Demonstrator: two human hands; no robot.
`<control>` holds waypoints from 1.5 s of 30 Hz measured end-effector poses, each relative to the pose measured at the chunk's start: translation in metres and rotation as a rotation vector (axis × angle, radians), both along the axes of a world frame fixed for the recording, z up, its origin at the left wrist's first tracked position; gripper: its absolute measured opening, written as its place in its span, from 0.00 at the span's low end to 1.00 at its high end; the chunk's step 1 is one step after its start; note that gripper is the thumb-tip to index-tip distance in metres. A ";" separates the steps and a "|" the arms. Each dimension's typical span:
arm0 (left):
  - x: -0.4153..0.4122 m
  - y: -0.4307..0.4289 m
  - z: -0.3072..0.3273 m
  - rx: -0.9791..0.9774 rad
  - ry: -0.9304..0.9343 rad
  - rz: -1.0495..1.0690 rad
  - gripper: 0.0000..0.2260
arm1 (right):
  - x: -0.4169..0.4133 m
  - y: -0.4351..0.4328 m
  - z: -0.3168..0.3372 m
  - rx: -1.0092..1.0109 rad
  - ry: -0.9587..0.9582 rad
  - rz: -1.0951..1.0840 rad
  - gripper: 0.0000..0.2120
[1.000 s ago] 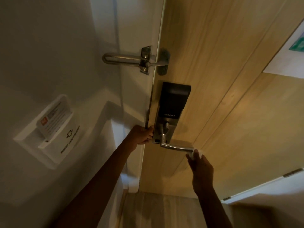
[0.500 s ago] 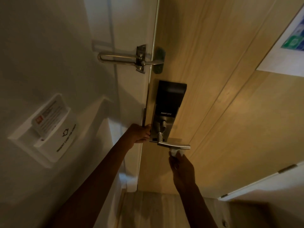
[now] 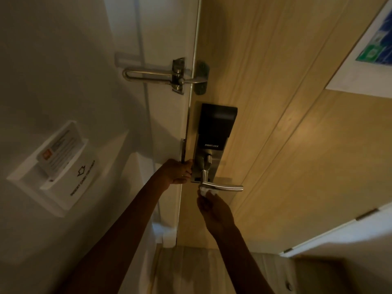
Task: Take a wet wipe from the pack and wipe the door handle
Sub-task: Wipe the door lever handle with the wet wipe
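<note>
1. Head view, centre of frame: brushed-metal door handle [image 3: 222,186], a slim lever, rounded at the pivot and running level toward the right, mounted at the foot of a tall lock plate.
2. Just below the pivot end of the lever: white wet wipe [image 3: 205,191], crumpled into a small soft wad, pressed up against the underside of the metal.
3. Lower centre: right hand [image 3: 214,211], fingers curled shut and pinching the wad from beneath, bare forearm trailing down to the bottom edge.
4. Left of the plate: left hand [image 3: 177,171], fingers bent and closed around the edge of the door, touching the plate's side; forearm stretching down to the lower left.
5. Above the lever: smart lock [image 3: 214,132], glossy black rectangular upper housing over a satin silver plate, printed "SMART LOCK", with a small thumb turn under the lettering.
6. Right half of frame: door [image 3: 297,134], pale wood grain, smooth, with long straight panel grooves.
7. Upper centre: swing bar guard [image 3: 161,76], polished steel loop, bridging frame and door.
8. Left of frame: card holder [image 3: 61,177], white plastic box on a matte painted wall, with a printed card standing in its slot.
9. Upper right corner: laminated notice [image 3: 364,54], white with green and blue print, too blurred to read.
</note>
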State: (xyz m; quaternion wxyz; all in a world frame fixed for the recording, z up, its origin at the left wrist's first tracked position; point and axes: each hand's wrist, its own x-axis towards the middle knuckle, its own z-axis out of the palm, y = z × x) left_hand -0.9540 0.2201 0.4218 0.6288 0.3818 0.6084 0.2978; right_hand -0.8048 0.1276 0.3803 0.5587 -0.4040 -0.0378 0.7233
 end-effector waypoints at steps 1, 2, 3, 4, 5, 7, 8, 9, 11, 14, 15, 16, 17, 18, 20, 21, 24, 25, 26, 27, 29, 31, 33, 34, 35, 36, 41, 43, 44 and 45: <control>0.000 0.000 0.001 -0.005 -0.006 0.001 0.14 | -0.004 0.000 0.003 -0.004 0.013 0.032 0.08; 0.000 0.000 0.001 -0.009 -0.011 0.001 0.14 | -0.005 0.000 0.007 -0.008 0.020 0.051 0.08; 0.000 0.000 0.001 -0.009 -0.009 -0.002 0.14 | -0.004 0.000 0.008 -0.007 0.013 0.051 0.08; 0.000 0.001 0.000 -0.005 0.002 -0.007 0.14 | -0.001 -0.002 0.009 -0.005 -0.005 0.038 0.08; 0.001 0.001 -0.001 0.000 0.014 -0.007 0.14 | 0.002 -0.003 0.009 -0.002 -0.024 0.020 0.07; 0.001 0.000 -0.002 0.010 0.027 0.001 0.16 | 0.001 -0.004 0.012 -0.006 -0.051 0.001 0.06; 0.001 0.000 -0.002 0.017 0.034 0.001 0.18 | -0.003 -0.003 0.014 -0.008 -0.048 0.007 0.06; 0.001 0.000 -0.002 0.021 0.040 -0.003 0.20 | -0.006 -0.003 0.015 -0.013 -0.040 0.011 0.06; 0.002 -0.001 0.000 0.021 0.045 -0.003 0.21 | -0.006 -0.003 0.015 -0.041 -0.039 0.012 0.07; 0.001 -0.001 -0.001 0.022 0.043 0.002 0.21 | 0.021 -0.008 0.008 -0.054 -0.043 -0.077 0.05; 0.001 -0.001 -0.003 0.038 0.053 0.000 0.20 | 0.035 -0.009 0.006 -0.047 -0.033 -0.130 0.05; 0.001 -0.001 -0.004 0.058 0.067 -0.003 0.20 | 0.047 -0.009 0.005 -0.042 -0.038 -0.175 0.05; 0.001 -0.001 -0.005 0.076 0.079 -0.002 0.21 | 0.055 -0.007 0.004 -0.041 -0.060 -0.206 0.05; 0.001 -0.001 -0.005 0.085 0.087 -0.001 0.21 | 0.057 -0.005 0.003 -0.043 -0.085 -0.221 0.06; 0.001 -0.001 -0.007 0.079 0.087 -0.004 0.21 | 0.045 -0.003 0.001 -0.051 -0.117 -0.182 0.06; 0.001 -0.001 -0.005 0.067 0.081 -0.003 0.21 | 0.037 -0.004 0.002 -0.047 -0.119 -0.128 0.07; 0.003 -0.004 -0.001 0.045 0.060 0.003 0.21 | 0.040 -0.005 0.004 -0.059 -0.119 -0.128 0.08; 0.004 -0.004 -0.001 0.044 0.059 0.007 0.20 | 0.049 -0.004 0.006 -0.066 -0.123 -0.194 0.09; 0.005 -0.005 0.000 0.040 0.063 0.008 0.19 | 0.060 -0.004 0.007 -0.057 -0.165 -0.260 0.09; 0.005 -0.006 0.002 0.036 0.066 0.007 0.18 | 0.070 -0.003 0.008 -0.030 -0.263 -0.302 0.09; 0.007 -0.007 0.004 0.038 0.077 0.003 0.18 | 0.077 -0.002 0.013 0.048 -0.577 -0.292 0.06; 0.007 -0.007 0.004 0.047 0.086 0.003 0.20 | 0.072 -0.003 0.019 0.121 -0.918 -0.287 0.05; 0.006 -0.008 0.004 0.051 0.092 0.001 0.21 | 0.067 -0.006 0.019 0.151 -1.131 -0.304 0.09; 0.005 -0.008 0.003 0.060 0.095 -0.005 0.22 | 0.067 -0.008 0.019 0.151 -1.175 -0.309 0.10; 0.004 -0.007 0.001 0.068 0.097 -0.015 0.22 | 0.068 -0.009 0.019 0.145 -1.192 -0.305 0.10; 0.004 -0.007 0.001 0.074 0.097 -0.021 0.23 | 0.070 -0.011 0.018 0.138 -1.215 -0.299 0.10; 0.001 -0.006 -0.002 0.086 0.107 -0.022 0.22 | 0.072 -0.001 0.027 0.399 -1.591 -0.229 0.06; 0.000 -0.006 -0.003 0.087 0.113 -0.032 0.23 | 0.065 0.006 0.028 0.537 -1.808 -0.089 0.05; -0.001 -0.005 -0.004 0.090 0.114 -0.035 0.23 | 0.057 0.007 0.027 0.573 -1.931 -0.020 0.05; -0.003 -0.005 -0.005 0.091 0.112 -0.038 0.22 | 0.045 0.009 0.025 0.597 -2.018 0.027 0.05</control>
